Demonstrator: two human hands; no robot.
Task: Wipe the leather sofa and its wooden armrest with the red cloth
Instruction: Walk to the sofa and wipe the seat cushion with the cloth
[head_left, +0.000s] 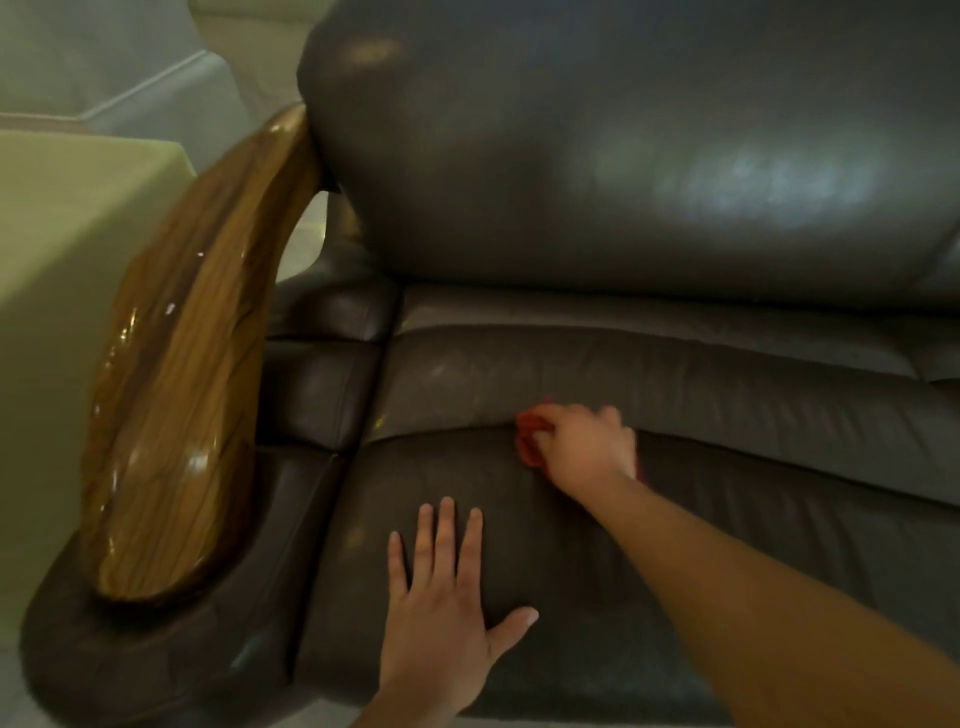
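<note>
Right hand (587, 441), centre of frame: closed over the bunched red cloth (530, 436), pressing it into the seam across the seat cushion (779, 519), probably to reach dirt lodged in the crease. Left hand (447, 587), lower centre: open, empty, palm flat on the cushion front, fingers spread, likely bracing the lean forward. Leather sofa (623, 156) backrest, upper right: glossy, untouched at this moment. Wooden armrest (182, 395), left of frame: well apart from the cloth; apparently not yet being wiped.
</note>
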